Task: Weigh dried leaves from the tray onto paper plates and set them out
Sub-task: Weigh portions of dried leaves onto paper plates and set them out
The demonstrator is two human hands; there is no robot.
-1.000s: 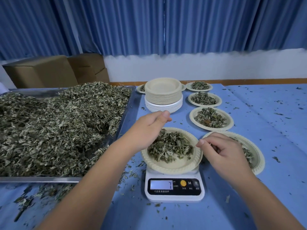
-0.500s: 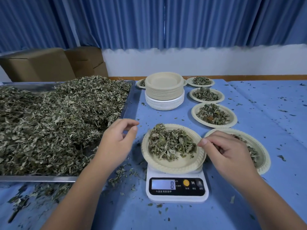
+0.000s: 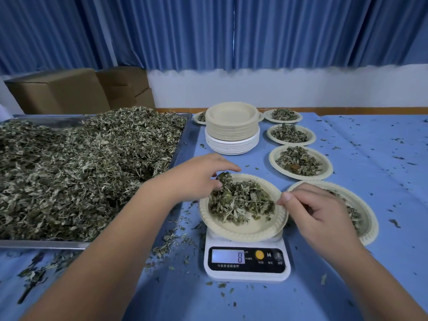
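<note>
Scale (image 3: 246,262): white, on the blue counter (image 3: 379,163); its display reads 8.
Plate on the scale (image 3: 243,235): a paper plate resting on the scale's platform, carrying a heap of weighed leaves (image 3: 243,202).
Left hand (image 3: 199,177): above the far-left rim of the plate on the scale, thumb and fingers pinching a tuft of the weighed leaves.
Right hand (image 3: 317,212): just right of the scale, fingers curled and thumb tip at the plate's right rim; whether it actually grips the rim cannot be told.
Tray (image 3: 185,144): metal, left of the scale, heaped with the bulk dried leaves (image 3: 81,170).
Filled plates (image 3: 301,162): a row running from just right of the scale away beyond it; the nearest is partly hidden by the right hand.
Plate stack (image 3: 231,128): empty plates, directly beyond the scale.
Spilled leaves (image 3: 176,242): scattered on the counter between tray and scale.
Cardboard boxes (image 3: 60,91): far beyond the scale, behind the tray.
</note>
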